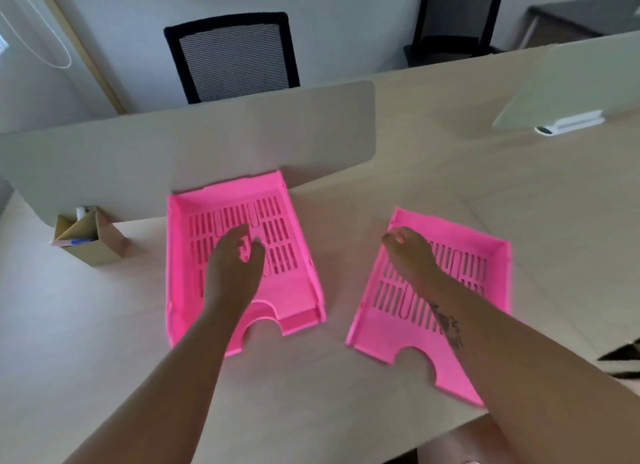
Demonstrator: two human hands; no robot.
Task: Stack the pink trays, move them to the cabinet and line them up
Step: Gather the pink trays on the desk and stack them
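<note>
Two stacks of pink slotted letter trays lie on a light wooden desk. The left pink tray stack [194, 207] looks like two nested trays, its back against the desk divider. My left hand [239, 255] hovers over its slotted floor, fingers loosely curled, holding nothing. The right pink tray [485, 276] lies turned at an angle nearer the desk's right side. My right hand [408, 252] is over its left wall, fingers bent; whether it touches the wall I cannot tell.
A grey desk divider [173, 145] stands behind the left trays. A brown cardboard pen box [90, 238] sits at the left. A second divider with a white clamp [571, 120] stands at the right. Two black mesh chairs [235, 55] stand beyond the desk.
</note>
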